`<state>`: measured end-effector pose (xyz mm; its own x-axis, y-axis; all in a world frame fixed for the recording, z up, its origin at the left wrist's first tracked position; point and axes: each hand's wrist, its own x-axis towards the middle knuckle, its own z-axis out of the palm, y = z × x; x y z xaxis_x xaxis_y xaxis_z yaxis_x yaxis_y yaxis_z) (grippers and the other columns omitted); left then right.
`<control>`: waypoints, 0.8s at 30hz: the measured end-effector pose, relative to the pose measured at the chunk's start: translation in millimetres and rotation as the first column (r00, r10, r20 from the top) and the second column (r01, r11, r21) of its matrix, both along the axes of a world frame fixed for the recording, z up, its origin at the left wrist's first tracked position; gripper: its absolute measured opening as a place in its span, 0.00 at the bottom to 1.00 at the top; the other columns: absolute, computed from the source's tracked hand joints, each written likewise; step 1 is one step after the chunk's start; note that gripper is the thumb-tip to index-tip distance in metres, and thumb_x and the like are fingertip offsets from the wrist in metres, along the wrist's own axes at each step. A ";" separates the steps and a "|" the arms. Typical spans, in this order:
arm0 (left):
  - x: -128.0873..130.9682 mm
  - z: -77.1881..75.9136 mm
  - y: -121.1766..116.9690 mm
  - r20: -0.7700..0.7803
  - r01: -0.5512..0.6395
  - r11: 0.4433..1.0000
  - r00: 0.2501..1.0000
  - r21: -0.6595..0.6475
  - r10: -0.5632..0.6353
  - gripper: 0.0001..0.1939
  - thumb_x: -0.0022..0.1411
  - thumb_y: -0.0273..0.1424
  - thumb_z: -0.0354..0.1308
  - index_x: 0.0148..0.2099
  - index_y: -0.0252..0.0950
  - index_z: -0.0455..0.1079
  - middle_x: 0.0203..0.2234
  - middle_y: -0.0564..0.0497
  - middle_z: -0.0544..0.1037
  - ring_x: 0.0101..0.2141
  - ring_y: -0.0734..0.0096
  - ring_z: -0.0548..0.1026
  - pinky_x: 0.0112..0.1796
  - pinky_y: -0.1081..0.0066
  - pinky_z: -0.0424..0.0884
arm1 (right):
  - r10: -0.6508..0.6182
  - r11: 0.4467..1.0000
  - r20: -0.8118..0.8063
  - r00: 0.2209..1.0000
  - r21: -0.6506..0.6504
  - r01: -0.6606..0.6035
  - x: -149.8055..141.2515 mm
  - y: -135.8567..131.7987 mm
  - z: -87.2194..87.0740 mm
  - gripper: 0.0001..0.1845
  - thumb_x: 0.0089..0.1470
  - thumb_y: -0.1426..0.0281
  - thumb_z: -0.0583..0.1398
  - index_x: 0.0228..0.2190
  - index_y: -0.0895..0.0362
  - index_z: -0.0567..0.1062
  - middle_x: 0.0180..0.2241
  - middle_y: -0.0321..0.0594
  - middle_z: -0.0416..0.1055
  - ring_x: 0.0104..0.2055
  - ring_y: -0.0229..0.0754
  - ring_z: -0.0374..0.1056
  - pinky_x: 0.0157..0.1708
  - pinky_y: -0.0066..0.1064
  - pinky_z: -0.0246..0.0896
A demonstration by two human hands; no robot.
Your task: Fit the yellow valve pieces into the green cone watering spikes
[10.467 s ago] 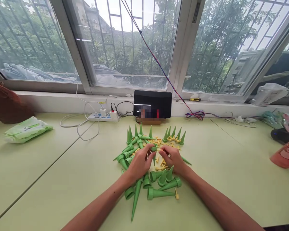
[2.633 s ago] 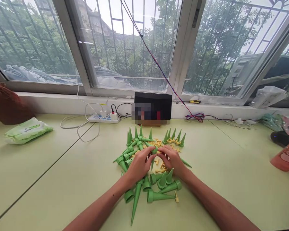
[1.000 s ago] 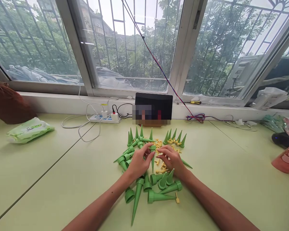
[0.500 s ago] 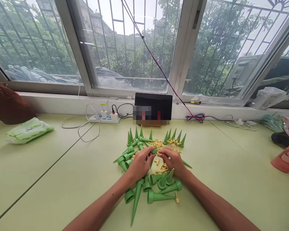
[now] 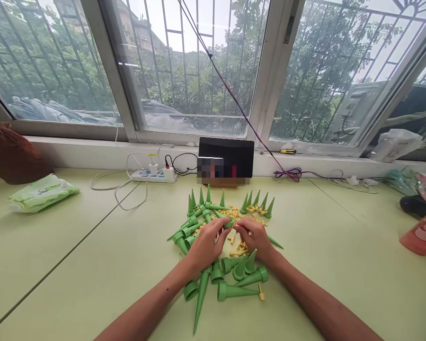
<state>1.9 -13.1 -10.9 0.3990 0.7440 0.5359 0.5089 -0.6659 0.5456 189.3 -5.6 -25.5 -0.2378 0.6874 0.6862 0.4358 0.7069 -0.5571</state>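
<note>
Both my hands meet over a heap of green plastic cone spikes (image 5: 230, 284) and small yellow plugs (image 5: 240, 247) on the pale green table (image 5: 92, 265). My left hand (image 5: 206, 242) is closed around the wide end of one green spike (image 5: 227, 222), its tip hidden under my fingers. Fingers of my right hand (image 5: 254, 234) are pinched together right beside that spike's rim; what they pinch is too small to make out. More spikes stand upright in a row behind my hands (image 5: 257, 201).
A dark screen (image 5: 226, 158) leans against the window sill behind the heap. A power strip (image 5: 153, 175) with white cables lies to its left, a green wipes pack (image 5: 42, 192) at far left. An orange pouch (image 5: 421, 232) and a black object (image 5: 415, 203) sit at far right.
A second ago the green spike was raised and pointing down between my hands; now it is lower and my hands have closed in around it. The heap has not shifted.
</note>
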 end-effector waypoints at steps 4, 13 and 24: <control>1.9 3.8 -0.4 0.025 -0.044 0.998 0.999 -0.054 0.045 0.11 0.68 0.32 0.52 0.51 0.37 0.67 0.26 0.53 0.74 0.26 0.71 0.71 0.32 0.71 0.68 | -0.025 1.000 0.004 1.000 -0.010 0.025 -0.7 2.1 -4.6 0.13 0.64 0.64 0.57 0.32 0.56 0.76 0.24 0.37 0.69 0.24 0.38 0.64 0.25 0.29 0.61; 2.2 4.0 3.4 0.165 -0.080 0.983 0.981 -0.163 0.107 0.15 0.66 0.36 0.55 0.51 0.35 0.69 0.24 0.54 0.72 0.26 0.72 0.70 0.30 0.72 0.67 | -0.027 0.999 0.007 1.000 0.047 0.026 0.7 5.6 -13.7 0.12 0.63 0.65 0.58 0.47 0.55 0.73 0.39 0.45 0.75 0.26 0.37 0.69 0.24 0.29 0.69; 3.1 6.8 2.5 0.212 -0.050 0.973 0.972 -0.227 0.100 0.16 0.65 0.37 0.56 0.50 0.34 0.70 0.22 0.56 0.72 0.24 0.72 0.69 0.28 0.73 0.67 | -0.044 0.985 0.054 0.998 0.168 0.035 2.4 9.4 -18.5 0.11 0.63 0.69 0.58 0.46 0.53 0.75 0.38 0.44 0.75 0.33 0.42 0.72 0.28 0.32 0.71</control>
<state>5.0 -10.6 -4.2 0.2280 0.8761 0.4248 0.4035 -0.4821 0.7777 191.7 3.8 -44.0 -0.2553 0.5742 0.7779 0.4933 0.7694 -0.4060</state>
